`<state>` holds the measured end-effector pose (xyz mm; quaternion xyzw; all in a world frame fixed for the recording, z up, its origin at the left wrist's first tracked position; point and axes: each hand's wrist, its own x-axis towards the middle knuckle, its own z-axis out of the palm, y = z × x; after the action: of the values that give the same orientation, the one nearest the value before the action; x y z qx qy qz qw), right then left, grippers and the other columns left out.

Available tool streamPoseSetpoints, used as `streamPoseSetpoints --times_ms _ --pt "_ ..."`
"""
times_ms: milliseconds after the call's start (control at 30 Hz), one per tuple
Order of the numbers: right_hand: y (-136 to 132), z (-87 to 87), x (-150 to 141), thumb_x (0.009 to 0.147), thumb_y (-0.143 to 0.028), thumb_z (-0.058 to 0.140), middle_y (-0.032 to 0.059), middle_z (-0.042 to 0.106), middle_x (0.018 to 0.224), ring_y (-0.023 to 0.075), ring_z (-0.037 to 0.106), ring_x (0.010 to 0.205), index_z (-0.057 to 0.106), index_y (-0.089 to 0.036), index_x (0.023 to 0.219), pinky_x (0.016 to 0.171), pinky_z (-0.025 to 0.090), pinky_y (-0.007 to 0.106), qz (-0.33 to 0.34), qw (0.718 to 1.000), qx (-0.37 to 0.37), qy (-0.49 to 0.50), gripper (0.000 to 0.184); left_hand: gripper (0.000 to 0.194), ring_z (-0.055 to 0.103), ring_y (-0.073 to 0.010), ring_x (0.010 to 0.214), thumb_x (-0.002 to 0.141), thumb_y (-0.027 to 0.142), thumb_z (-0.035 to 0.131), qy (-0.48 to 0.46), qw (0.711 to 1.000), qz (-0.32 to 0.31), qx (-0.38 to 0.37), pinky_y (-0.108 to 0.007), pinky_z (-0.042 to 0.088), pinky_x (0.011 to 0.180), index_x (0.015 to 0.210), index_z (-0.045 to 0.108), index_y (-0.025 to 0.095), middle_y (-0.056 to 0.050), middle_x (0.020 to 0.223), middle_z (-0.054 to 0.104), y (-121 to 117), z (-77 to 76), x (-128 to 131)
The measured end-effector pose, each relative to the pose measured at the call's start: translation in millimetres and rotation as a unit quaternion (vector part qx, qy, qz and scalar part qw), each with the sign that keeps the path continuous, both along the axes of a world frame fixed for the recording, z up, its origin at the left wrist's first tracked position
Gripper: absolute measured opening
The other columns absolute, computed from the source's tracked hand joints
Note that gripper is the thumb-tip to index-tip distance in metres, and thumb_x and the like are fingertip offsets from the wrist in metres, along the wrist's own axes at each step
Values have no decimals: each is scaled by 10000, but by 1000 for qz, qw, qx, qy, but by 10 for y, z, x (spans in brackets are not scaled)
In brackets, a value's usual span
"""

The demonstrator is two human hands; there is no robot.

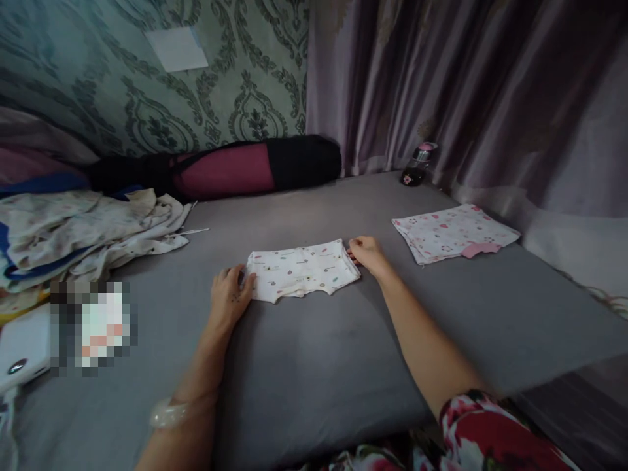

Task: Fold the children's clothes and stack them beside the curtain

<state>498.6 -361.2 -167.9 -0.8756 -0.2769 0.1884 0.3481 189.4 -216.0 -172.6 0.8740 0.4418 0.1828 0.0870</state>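
Observation:
A small white baby garment (pixel 304 269) with tiny coloured prints lies folded flat on the grey sheet, its notched edge towards me. My left hand (pixel 231 293) is at its left end, thumb on the cloth and fingers bent at the edge. At the opposite end, my right hand (pixel 367 255) has its fingers curled and closed on the layered edge; some fingertips are hidden. To the right lies another folded garment (pixel 449 230), white with pink prints and a pink trim.
Loose clothes (pixel 93 229) are heaped at the left. A white device (pixel 27 347) with a cable sits nearer me. A long maroon and black bag (pixel 226 171) lies along the wall. A bottle (pixel 417 165) stands by the curtain (pixel 441 78). The grey sheet (pixel 314 366) spreads beneath.

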Motion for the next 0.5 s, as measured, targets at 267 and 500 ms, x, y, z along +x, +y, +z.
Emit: streamPoseSetpoints --times_ms 267,500 --pt "-99 114 -45 898 -421 489 -13 537 508 91 484 470 643 -145 688 437 281 191 64 996 -50 35 379 459 636 -233 812 824 441 493 -21 995 62 -76 -312 462 732 1105 658 118 -111 898 697 -9 75 42" --pt "-119 211 -108 820 -392 587 -44 493 505 73 383 461 679 -133 706 454 263 197 127 989 -47 60 297 373 634 -204 774 802 427 547 -42 978 114 -172 -257 420 645 1014 682 150 -78 837 697 -12 166 127"
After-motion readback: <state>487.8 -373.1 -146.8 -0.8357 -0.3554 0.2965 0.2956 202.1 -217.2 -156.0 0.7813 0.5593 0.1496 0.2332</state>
